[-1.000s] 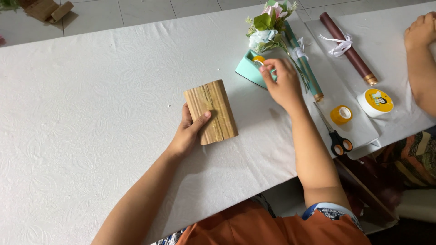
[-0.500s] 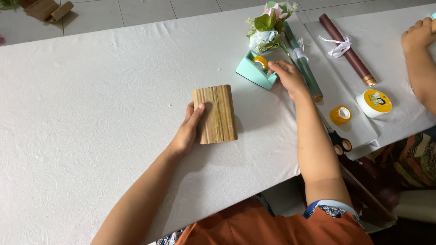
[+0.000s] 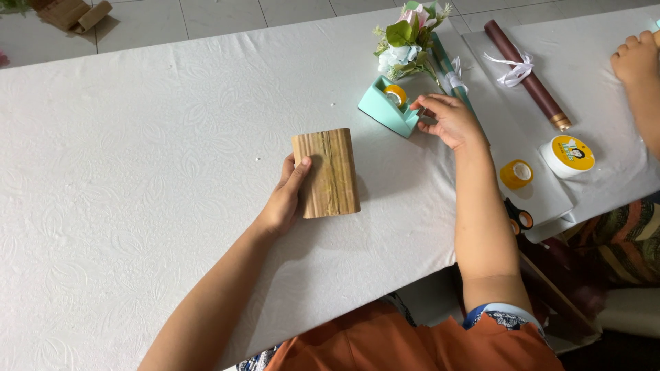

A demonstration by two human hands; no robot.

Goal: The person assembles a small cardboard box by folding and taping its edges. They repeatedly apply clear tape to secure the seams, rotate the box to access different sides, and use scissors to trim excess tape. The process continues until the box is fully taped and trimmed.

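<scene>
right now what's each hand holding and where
Left hand grips the brown wrapped block by its left edge. Right hand fingers touch the mint tape dispenser's front end.

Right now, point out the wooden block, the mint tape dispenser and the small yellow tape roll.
wooden block [image 3: 328,173], head view, middle of its top face.
mint tape dispenser [image 3: 385,110], head view, on its side wall.
small yellow tape roll [image 3: 515,174], head view, on its outer band.

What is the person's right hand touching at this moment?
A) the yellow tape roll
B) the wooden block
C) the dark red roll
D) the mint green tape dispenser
D: the right hand has its fingertips at the end of the mint green tape dispenser, while the left hand holds the wooden block.
</scene>
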